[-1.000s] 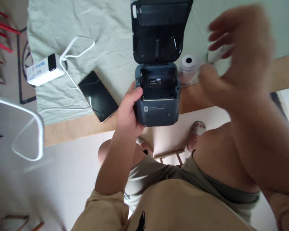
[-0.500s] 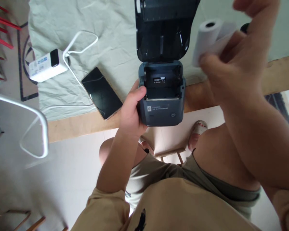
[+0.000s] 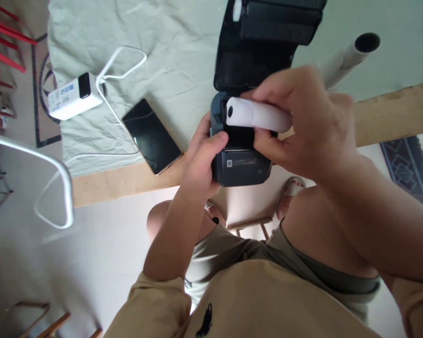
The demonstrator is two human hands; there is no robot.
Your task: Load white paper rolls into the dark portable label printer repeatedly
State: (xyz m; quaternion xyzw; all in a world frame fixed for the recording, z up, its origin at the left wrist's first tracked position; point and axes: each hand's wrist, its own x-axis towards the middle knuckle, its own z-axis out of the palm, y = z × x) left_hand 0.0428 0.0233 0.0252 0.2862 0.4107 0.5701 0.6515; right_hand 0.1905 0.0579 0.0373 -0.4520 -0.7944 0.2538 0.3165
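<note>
My left hand grips the left side of a dark blue label printer, its thumb on the rim. The printer's black lid stands swung up, leaving the paper compartment uncovered. Between the thumb and fingers of my right hand is a white paper roll, lying sideways over the compartment with its hollow core facing left. How deep the roll sits in the compartment I cannot tell. My right fingers cover its right end.
A smartphone lies face up left of the printer. Beyond it is a white power bank with a white cable. Behind my right hand a white tube with a dark opening rests on the cloth. The table's bare wooden edge runs in front.
My right hand has brought the paper roll left and down, from beside the printer to over its compartment. The printer and its raised lid have shifted slightly right and turned a little.
</note>
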